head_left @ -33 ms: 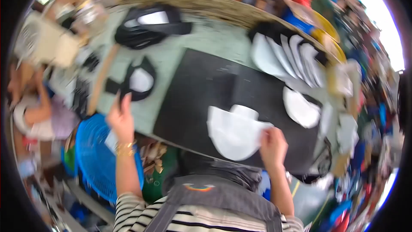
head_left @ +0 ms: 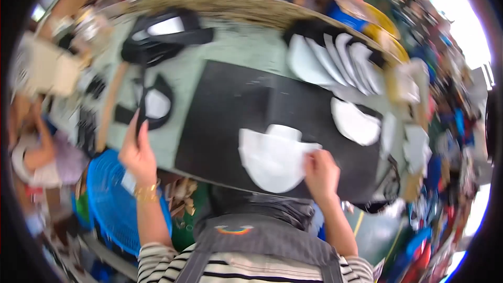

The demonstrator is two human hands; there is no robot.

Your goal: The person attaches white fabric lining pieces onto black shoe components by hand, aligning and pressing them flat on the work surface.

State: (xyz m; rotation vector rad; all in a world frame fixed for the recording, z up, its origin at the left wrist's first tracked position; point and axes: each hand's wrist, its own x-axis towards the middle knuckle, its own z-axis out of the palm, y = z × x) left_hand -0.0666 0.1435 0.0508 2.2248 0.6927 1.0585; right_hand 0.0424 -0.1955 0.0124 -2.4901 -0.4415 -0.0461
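Pinched between the thumb and finger of my left hand [head_left: 138, 153] is a thin black strip [head_left: 141, 86], which stands up from the fingertips and looks blurred. Just beyond that hand lies a black curved piece [head_left: 166, 94] with a white oval on it. My right hand [head_left: 321, 175] has its fingers closed on the right corner of a white half-round sheet [head_left: 275, 160]. The sheet rests on a black board [head_left: 217, 110], curved edge toward me, with a small white tab-like piece [head_left: 284, 132] at its far edge.
Fanned white curved pieces [head_left: 303, 63] lie at the far right, with another white half-round piece [head_left: 353, 123] nearer. A black pile [head_left: 183, 39] sits at the far left. A blue basket [head_left: 105, 188] stands left of the table, and another person [head_left: 44, 152] sits beyond it.
My left hand has lifted the black strip, which now rises from its fingertips. My right hand stays at the white sheet's corner. The whole view has shifted slightly.
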